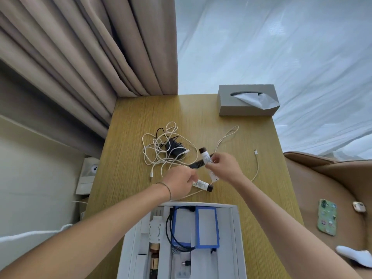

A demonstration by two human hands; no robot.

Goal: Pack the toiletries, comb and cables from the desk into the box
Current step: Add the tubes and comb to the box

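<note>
Over the middle of the wooden desk [130, 178], my right hand [224, 167] grips a white toiletry tube [206, 157] with a dark brown cap, tilted up to the left. My left hand [180, 181] holds a black comb [198, 164] and a second white tube [203, 185] with a brown cap pointing right. Behind the hands lies a tangle of white cables [161, 152] around a black charger [176, 151]. Another white cable [256, 168] loops to the right. The open white box [234, 228] sits at the near edge, with blue-edged items and a black cord inside.
A grey tissue box [247, 100] stands at the desk's far right corner. Beige curtains [80, 57] hang at the left. A brown chair [332, 188] on the right carries a phone [327, 217] and an earbud case [358, 206].
</note>
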